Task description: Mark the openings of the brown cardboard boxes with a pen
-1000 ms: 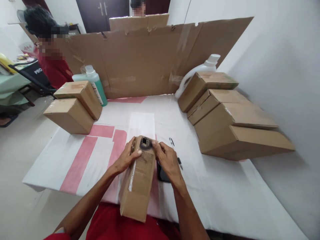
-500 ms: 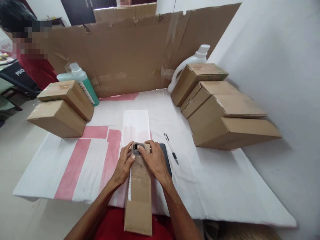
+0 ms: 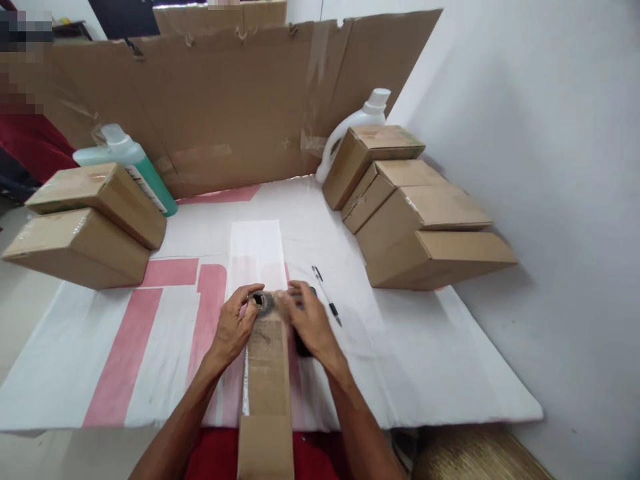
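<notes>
A long, narrow cardboard box (image 3: 270, 377) runs from the table's near edge towards me, its near end over my lap. At its far end sits a small dark grey ring-like piece (image 3: 259, 302) with a squarish black opening; whether it is loose or part of the box I cannot tell. The thumb and fingers of my left hand (image 3: 234, 327) close round this piece from the left. My right hand (image 3: 309, 323) hovers at the box's far right corner, its thumb and fingertips blurred. Partly under that hand lies a dark flat object (image 3: 303, 345).
A pen (image 3: 327, 297) and a white paper strip (image 3: 256, 250) lie on the cloth-covered table (image 3: 400, 373). Cardboard boxes stand left (image 3: 75, 243) and right (image 3: 425, 217), near a green-liquid bottle (image 3: 145, 177) and white jug (image 3: 340, 137). Behind stands a cardboard panel (image 3: 225, 107); a person's red sleeve (image 3: 35, 143) shows left.
My right thumb has come off the dark patch and moved right. The ring-like piece now shows between my left fingers. The whole view has shifted, with the surroundings sliding left.
</notes>
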A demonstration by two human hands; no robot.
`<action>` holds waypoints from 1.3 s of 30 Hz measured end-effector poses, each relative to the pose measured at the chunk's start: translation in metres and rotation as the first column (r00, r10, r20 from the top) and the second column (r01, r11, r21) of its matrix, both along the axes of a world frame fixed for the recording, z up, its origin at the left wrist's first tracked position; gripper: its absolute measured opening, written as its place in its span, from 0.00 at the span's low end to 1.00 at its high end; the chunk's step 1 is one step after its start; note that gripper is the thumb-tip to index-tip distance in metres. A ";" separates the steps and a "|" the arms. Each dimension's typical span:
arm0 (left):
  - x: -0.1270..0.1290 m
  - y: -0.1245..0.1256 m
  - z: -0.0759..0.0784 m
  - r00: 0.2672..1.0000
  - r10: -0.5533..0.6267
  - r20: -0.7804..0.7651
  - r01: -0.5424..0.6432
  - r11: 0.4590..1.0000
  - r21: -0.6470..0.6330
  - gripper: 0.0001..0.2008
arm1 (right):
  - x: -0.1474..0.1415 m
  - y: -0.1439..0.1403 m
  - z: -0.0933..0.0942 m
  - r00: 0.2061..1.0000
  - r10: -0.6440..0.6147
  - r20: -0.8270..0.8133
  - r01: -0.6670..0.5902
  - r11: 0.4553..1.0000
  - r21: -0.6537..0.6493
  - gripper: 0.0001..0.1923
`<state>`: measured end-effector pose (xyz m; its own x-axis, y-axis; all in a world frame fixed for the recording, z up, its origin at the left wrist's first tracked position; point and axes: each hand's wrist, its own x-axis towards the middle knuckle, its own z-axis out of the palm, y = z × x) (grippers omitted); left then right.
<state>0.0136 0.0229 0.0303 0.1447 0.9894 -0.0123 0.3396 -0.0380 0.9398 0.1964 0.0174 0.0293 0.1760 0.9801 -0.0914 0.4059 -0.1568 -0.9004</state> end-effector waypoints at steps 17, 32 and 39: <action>-0.007 -0.011 -0.016 0.945 -0.190 0.266 0.212 0.976 -0.057 0.40 | 0.067 0.001 -0.005 0.916 -0.192 -0.353 0.200 0.980 -0.014 0.17; -0.006 -0.011 -0.025 0.949 -0.158 0.272 0.170 0.985 -0.021 0.40 | 0.007 -0.007 0.013 0.866 0.130 -0.483 -0.058 0.985 0.161 0.10; -0.006 -0.010 -0.020 0.944 -0.180 0.278 0.192 0.981 -0.019 0.40 | -0.009 0.007 0.022 0.923 0.146 -0.357 -0.048 0.962 0.268 0.10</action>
